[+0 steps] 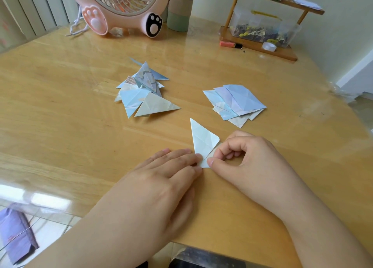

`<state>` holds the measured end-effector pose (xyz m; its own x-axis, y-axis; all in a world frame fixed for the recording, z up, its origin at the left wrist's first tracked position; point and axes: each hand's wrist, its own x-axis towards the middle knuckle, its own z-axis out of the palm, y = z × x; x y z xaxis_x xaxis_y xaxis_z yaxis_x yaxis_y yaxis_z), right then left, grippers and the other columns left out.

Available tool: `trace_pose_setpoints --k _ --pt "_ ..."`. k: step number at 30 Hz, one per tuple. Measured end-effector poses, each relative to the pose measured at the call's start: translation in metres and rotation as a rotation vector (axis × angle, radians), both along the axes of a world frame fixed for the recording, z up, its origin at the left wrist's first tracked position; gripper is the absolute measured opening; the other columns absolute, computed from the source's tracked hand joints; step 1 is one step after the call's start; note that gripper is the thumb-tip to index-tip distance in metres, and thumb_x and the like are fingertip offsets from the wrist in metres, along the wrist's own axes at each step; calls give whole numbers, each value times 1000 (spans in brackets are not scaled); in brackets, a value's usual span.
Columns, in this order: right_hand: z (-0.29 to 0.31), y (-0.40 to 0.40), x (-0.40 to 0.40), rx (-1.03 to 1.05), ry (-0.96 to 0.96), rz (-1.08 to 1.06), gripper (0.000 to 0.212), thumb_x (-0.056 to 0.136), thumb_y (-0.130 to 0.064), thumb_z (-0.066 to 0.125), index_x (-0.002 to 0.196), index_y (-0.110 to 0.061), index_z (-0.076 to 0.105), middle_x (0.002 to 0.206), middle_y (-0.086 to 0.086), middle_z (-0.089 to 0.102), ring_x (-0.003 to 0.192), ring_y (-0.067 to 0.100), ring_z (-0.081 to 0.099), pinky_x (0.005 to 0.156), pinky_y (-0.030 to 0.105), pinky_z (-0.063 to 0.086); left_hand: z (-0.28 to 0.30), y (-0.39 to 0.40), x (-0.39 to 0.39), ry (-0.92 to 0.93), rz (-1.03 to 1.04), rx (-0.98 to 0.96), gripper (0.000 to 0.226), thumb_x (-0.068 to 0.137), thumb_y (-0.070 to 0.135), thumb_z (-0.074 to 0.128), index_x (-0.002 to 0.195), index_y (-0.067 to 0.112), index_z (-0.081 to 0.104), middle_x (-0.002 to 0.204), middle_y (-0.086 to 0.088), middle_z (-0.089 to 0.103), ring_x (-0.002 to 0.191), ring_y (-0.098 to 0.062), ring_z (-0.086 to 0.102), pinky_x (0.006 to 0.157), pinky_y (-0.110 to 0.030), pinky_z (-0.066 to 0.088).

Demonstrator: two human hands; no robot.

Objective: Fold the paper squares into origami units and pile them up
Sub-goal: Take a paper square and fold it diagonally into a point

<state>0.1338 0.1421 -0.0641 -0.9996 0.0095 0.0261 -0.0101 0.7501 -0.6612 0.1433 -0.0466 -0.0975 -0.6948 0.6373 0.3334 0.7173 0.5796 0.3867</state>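
Pale-blue folded paper triangle [204,141], light and slippery: my flat left hand [171,170] pins its bottom tip, right hand [242,154] pinching its flap.

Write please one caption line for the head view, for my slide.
Left hand presses the half-folded paper flat while right hand pinches its corner.

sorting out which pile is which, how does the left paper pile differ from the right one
The left pile is a loose heap of folded triangular units, some with points sticking up; the right pile lies flat, its sheets fanned and overlapping. The left pile's pieces are pointed triangles; the right pile's are broader, diamond-like sheets with creases. The left pile sits farther from the hands than the right one. Both are pale blue patterned paper on the wooden table.
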Motion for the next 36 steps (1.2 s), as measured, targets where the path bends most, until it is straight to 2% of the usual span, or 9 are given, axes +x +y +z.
trace_pose_setpoints --k 7,10,13,15,18,22,27,33,36 --pt "0 1 0 4 -10 3 15 69 -32 72 58 -25 66 81 -19 58 79 0 52 68 7 36 6 -7 0 -144 -26 111 4 87 35 42 88 30 43 128 15 59 126 5 44 106 -23 26" --pt "0 0 0 -8 -11 9 14 69 -31 73 58 -24 66 80 -20 58 78 1 52 70 10 38 7 -8 -1 -167 -16 129 6 88 37 42 89 31 43 128 18 58 127 10 40 108 -22 22" --pt "1 -1 0 -8 -12 8 14 68 -32 71 58 -24 66 81 -17 58 79 0 52 80 19 38 5 -8 -1 -129 -12 76 27 88 35 41 109 27 55 129 18 57 127 6 42 107 -26 24" --pt "1 -1 0 -5 -14 6 14 68 -32 71 58 -24 66 81 -18 58 78 0 52 80 19 38 2 -6 -1 -74 -1 22 38 86 33 41 119 23 59 129 13 58 126 -2 47 105 -31 28" --pt "1 -2 0 4 -13 3 14 69 -31 71 58 -23 66 81 -18 57 78 -1 52 77 17 37 -2 1 2 1 58 -34 44 84 28 40 117 14 65 126 0 62 121 -20 56 98 -39 32" --pt "1 -2 -1 12 -6 3 14 67 -33 68 58 -23 65 81 -20 57 78 -1 52 79 20 38 -5 7 4 101 91 -60 46 80 23 39 108 3 70 117 -10 67 112 -29 62 93 -40 33" --pt "0 -2 -1 17 -3 -1 14 67 -33 69 58 -23 65 81 -20 57 78 0 52 83 24 39 -2 4 4 107 46 -100 45 84 27 40 113 6 67 122 -5 64 116 -23 60 96 -40 34" --pt "0 -3 -1 23 -13 -8 14 70 -30 70 58 -23 65 79 -18 57 76 0 52 73 12 37 -1 3 3 123 23 -153 46 87 31 39 117 8 65 124 -4 63 118 -20 58 102 -43 41" --pt "0 -2 -1 19 -15 -15 14 70 -29 70 58 -23 65 74 -14 57 75 0 52 72 13 37 0 3 3 138 23 -173 46 86 31 39 115 7 67 123 -5 64 116 -21 60 97 -49 46"
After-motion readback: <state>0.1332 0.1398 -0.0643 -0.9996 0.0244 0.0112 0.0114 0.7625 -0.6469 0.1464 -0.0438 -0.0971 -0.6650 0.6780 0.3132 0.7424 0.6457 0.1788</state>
